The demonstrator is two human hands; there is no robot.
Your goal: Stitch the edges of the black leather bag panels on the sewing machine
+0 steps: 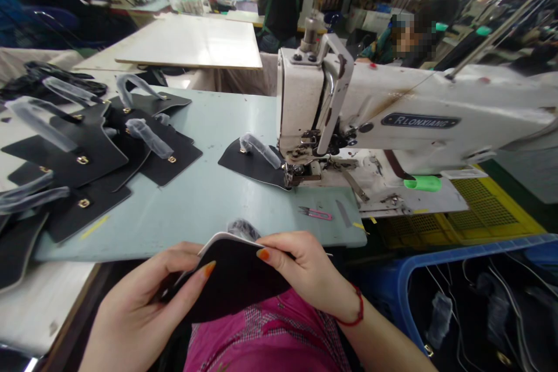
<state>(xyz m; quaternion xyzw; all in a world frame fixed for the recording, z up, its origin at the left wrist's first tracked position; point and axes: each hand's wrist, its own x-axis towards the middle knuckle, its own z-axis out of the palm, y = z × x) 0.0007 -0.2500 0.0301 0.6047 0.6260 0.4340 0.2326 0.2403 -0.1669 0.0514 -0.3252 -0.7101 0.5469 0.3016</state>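
Factory floor, sewing station: a pale blue-green worktable (204, 197) runs in front of me, with a white sewing machine (392, 116) mounted at its right end. Behind it stand further tables, one person at a far bench with their back to me, and another seated beyond the machine.

My left hand (143, 302) is closed in a pinch on a black leather panel (235, 279), thumb on top, the fingers underneath and out of sight. My right hand (305, 270) grips the same panel at its upper right edge, thumb pressed on the face, fingers curled behind it. The panel is held over my lap, just below the near edge of the table, tilted with its light-coloured edge uppermost. A wrapped handle shows just above that edge; how it attaches I cannot tell.

A second black panel (255, 163) with a plastic-wrapped handle lies under the machine's presser foot. A stack of similar panels (100, 157), each with wrapped handles and brass fittings, lies spread across the left of the table. Pink thread snips (316, 213) rest on the table near the machine base. A green cylinder (422, 183) lies on the machine bed. A blue crate (462, 296) holding dark pieces stands at my right, beside a yellow crate (488, 209).
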